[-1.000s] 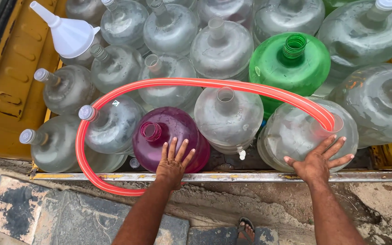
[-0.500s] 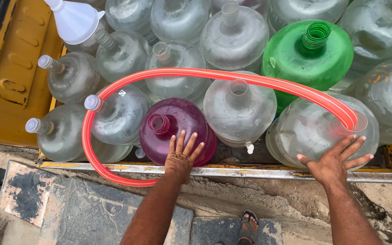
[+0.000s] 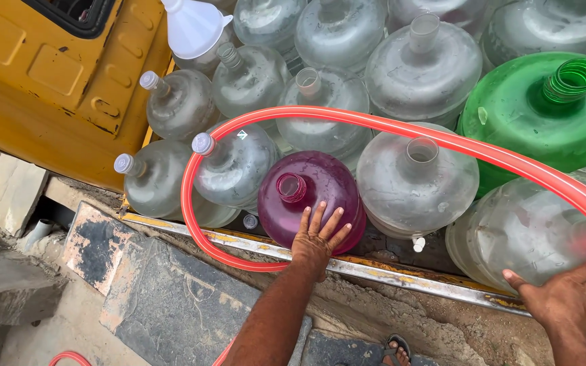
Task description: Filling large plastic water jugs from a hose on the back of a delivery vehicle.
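Note:
My left hand (image 3: 317, 238) lies flat with fingers spread on the shoulder of a purple water jug (image 3: 310, 196) whose mouth is uncapped. My right hand (image 3: 570, 293) rests, fingers spread, on a clear jug (image 3: 517, 234) at the right edge. A red hose (image 3: 401, 132) loops over the jugs, curving down around the left of the purple jug and passing under my left wrist. Neither hand grips anything.
Several clear jugs (image 3: 415, 179) fill a yellow vehicle's bed (image 3: 55, 74), some capped. A green jug (image 3: 544, 112) stands at the right. A white funnel (image 3: 194, 27) sits at the back. A metal ledge (image 3: 401, 271) borders the bed; stone slabs (image 3: 171, 298) lie below.
The view has shifted right and closer, so jugs sit further left in frame. My hands stay on the same jugs; the right hand now sits at the frame's lower right corner.

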